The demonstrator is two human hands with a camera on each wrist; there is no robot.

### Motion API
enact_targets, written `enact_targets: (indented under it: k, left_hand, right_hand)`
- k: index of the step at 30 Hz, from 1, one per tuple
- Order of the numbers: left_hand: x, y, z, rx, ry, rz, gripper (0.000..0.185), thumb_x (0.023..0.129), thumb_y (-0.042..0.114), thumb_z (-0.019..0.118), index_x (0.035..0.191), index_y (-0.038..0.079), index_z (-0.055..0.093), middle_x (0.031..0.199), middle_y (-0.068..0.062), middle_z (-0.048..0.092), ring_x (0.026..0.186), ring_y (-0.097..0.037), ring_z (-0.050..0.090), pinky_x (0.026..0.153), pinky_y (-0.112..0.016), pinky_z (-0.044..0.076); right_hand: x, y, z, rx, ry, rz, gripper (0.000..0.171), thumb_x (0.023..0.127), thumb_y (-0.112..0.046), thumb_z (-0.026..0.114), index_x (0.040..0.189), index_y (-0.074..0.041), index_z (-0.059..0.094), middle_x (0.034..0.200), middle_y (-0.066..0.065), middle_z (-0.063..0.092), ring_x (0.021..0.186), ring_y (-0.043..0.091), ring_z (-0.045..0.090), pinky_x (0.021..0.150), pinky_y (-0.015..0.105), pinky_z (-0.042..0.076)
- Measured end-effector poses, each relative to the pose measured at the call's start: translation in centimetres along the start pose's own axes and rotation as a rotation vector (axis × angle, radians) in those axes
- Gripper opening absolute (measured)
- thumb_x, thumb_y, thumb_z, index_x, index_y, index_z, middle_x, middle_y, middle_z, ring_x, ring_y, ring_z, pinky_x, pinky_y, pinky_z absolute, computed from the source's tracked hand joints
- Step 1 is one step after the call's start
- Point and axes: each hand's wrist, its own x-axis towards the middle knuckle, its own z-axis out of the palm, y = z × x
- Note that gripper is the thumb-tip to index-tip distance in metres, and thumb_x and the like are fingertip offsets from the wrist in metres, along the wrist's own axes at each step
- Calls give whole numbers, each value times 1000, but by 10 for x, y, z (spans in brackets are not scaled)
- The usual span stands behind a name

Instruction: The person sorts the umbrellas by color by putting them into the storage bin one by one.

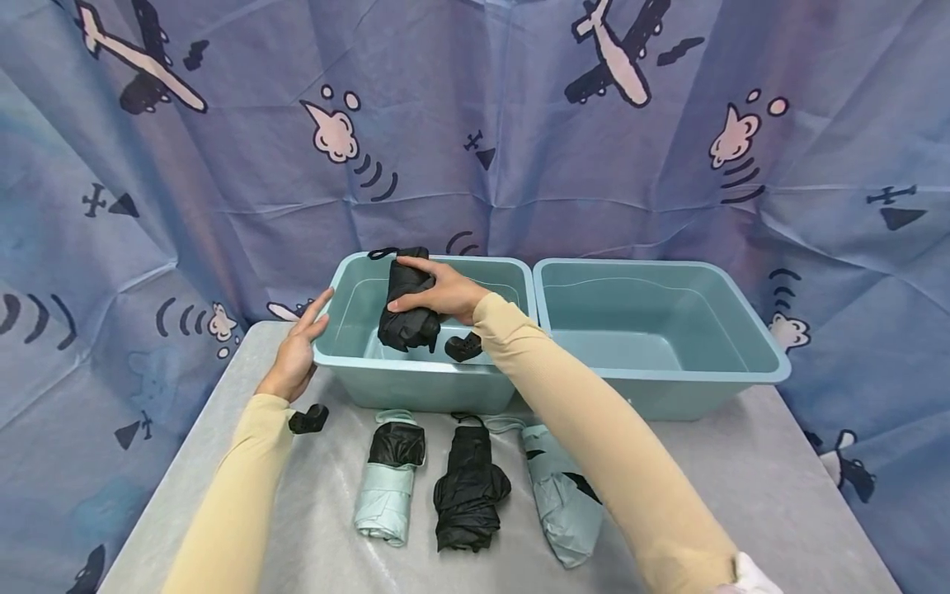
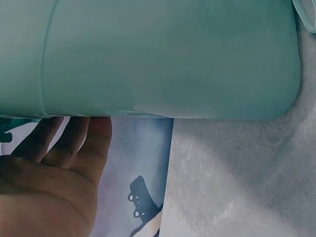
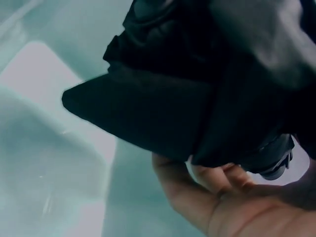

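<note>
My right hand [image 1: 449, 293] grips a folded black umbrella [image 1: 410, 332] with a wrist loop, holding it over the inside of the left pale-green bin [image 1: 401, 364]. The right wrist view shows the loose black cloth of this umbrella [image 3: 143, 111] close up, with fingers behind it. At the bin's left end, my left hand [image 1: 293, 355] rests against the outside with its fingers extended. In the left wrist view, the fingertips meet the bin wall [image 2: 173, 64], and the thumb is out of sight.
A second pale-green bin [image 1: 668, 376] stands to the right, beside the first. In front lie a light-green and black folded umbrella [image 1: 386, 499], a black one [image 1: 469, 487] and a light-green one [image 1: 567, 520], partly behind my right sleeve. A patterned curtain [image 1: 475, 165] hangs behind the table [image 1: 319, 528].
</note>
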Motion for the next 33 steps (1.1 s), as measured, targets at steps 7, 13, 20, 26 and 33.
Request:
enact_targets:
  k: [7,13,20,26,33]
  left_hand:
    - [1,0,0,-7,-2,0,54,113,23,23,165,27,10,169,-6,9,146,-35,23,111,-46,31]
    - [1,0,-1,26,4,4,54,113,25,24,165,28,10,170,-5,6,150,-35,19,115,-54,25]
    - [3,0,-3,42,12,-6,54,113,26,24,165,31,10,170,-4,3,151,-35,19,116,-57,24]
    - [4,-2,-2,30,3,2,54,113,25,24,165,29,10,170,-5,3,151,-33,17,116,-54,24]
    - [3,-3,-1,26,1,6,54,113,26,25,165,29,11,170,-3,-1,153,-31,12,118,-55,20]
  right_hand:
    - [23,8,13,-43,-11,45,90,84,-11,84,160,-26,36,150,16,38,102,25,64,84,36,56]
    - [34,8,26,-151,-19,54,90,85,-19,84,160,-27,35,160,14,30,119,27,55,88,39,54]
    - [46,7,39,-145,-34,88,88,87,-19,83,160,-26,35,159,16,31,125,31,51,94,44,51]
    - [54,11,45,-128,-25,114,87,88,-19,82,160,-24,35,161,14,29,135,32,45,101,47,47]
    - [59,20,53,-137,-5,145,86,88,-21,82,159,-27,36,164,12,24,143,34,36,107,53,42]
